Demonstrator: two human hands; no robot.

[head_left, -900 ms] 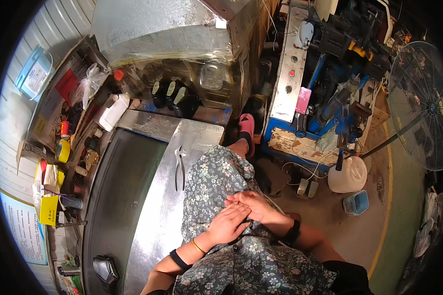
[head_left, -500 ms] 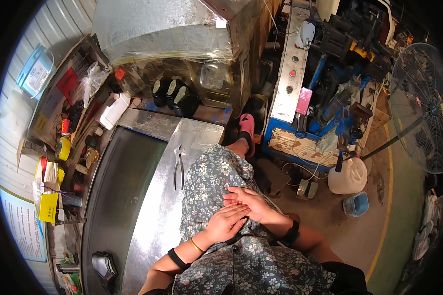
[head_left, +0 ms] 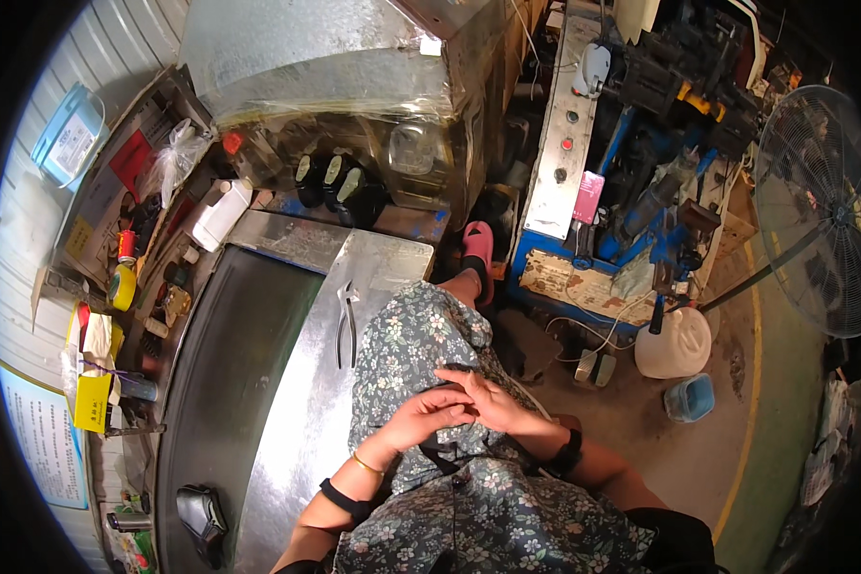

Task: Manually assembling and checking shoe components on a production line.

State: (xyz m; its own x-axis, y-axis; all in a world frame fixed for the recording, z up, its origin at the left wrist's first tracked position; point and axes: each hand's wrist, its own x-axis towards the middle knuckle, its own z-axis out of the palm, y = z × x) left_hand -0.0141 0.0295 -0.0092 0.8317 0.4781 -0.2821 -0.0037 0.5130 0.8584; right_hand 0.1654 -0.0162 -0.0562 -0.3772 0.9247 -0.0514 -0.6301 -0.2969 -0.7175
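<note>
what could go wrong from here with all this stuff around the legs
The pliers lie loose on the metal bench right by the floral fabric over the knee, so a leg shift might nudge or snag them. The white cable loops near the foot pedals and could trip someone. The blue tub on the floor might get kicked.

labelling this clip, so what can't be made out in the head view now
All in the head view:
Left hand and right hand: anything between them is hidden by the hands themselves.
Metal housing: top cut off by the picture's upper edge.
Poster: print too small to read.
</note>
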